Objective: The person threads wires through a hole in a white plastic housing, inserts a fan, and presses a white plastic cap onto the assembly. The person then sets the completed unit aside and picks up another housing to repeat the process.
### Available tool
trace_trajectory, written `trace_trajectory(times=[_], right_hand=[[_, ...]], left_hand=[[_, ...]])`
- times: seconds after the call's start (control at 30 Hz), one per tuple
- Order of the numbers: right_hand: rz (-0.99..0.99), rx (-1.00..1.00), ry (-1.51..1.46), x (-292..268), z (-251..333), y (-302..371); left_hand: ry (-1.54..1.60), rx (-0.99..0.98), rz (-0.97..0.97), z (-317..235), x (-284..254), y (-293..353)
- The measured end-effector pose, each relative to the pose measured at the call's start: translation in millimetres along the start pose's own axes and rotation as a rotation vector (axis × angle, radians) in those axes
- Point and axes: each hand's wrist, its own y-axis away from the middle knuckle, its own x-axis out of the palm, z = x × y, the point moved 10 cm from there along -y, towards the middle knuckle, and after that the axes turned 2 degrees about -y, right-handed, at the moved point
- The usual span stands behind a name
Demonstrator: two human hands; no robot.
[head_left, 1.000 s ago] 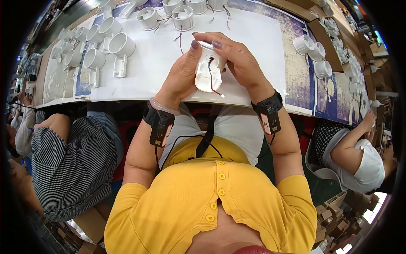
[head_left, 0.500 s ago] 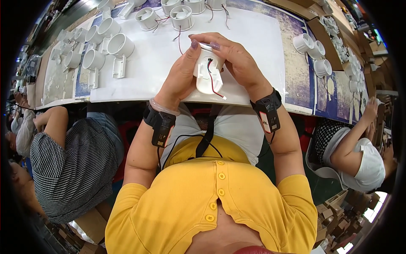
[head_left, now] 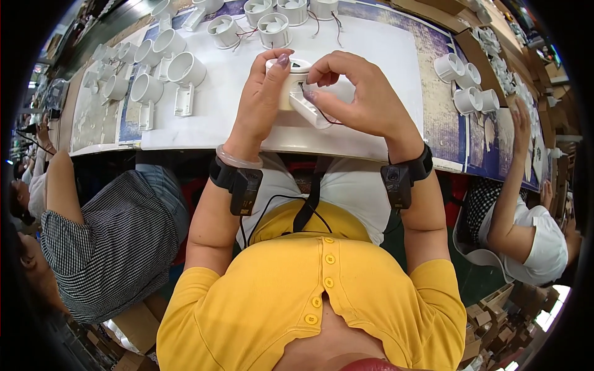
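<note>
My left hand (head_left: pixel 257 102) grips a white cylindrical plastic housing (head_left: pixel 296 66) from its left side, thumb near the top rim. A trough-shaped white arm (head_left: pixel 314 115) sticks out of the housing toward me and to the right. A thin dark-and-red wire (head_left: pixel 323 117) comes out of a small hole in the housing's side. The thumb and index finger of my right hand (head_left: pixel 365 99) pinch this wire close to the hole; the fingertips partly cover it. The wire's lower end runs behind my right hand.
Several small white fan units (head_left: pixel 273 28) with loose wires stand at the table's far side. Empty white housings with arms (head_left: pixel 186 69) stand at the left. More white housings (head_left: pixel 468 99) lie at the right beside a cardboard box (head_left: pixel 477 62). Co-workers sit on both sides.
My right hand has let go of the housing's rim and moved down to the wire at its side. The left hand keeps the housing, now turned so its arm points more to the right.
</note>
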Motion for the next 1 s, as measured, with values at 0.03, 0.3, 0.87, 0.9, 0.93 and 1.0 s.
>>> trace_trajectory(times=[0.03, 0.3, 0.87, 0.9, 0.93, 1.0], right_hand=[[0.029, 0.044, 0.051, 2, -1, 1], [0.063, 0.088, 0.273, 9, -6, 0], [0.131, 0.272, -0.075, 10, -25, 4], [0.152, 0.297, -0.090, 11, -27, 4], [0.151, 0.299, -0.090, 10, -28, 5], [0.156, 0.283, -0.122, 10, -29, 7]], left_hand=[[-0.001, 0.001, 0.003, -1, 1, 0], [-0.057, 0.004, -0.024, 0, -3, -1], [-0.150, 0.020, 0.111, 1, -1, 7], [-0.267, 0.206, 0.116, -16, 3, 11], [-0.383, 0.392, 0.120, -33, 9, 18], [-0.487, 0.427, 0.148, -34, 12, 17]])
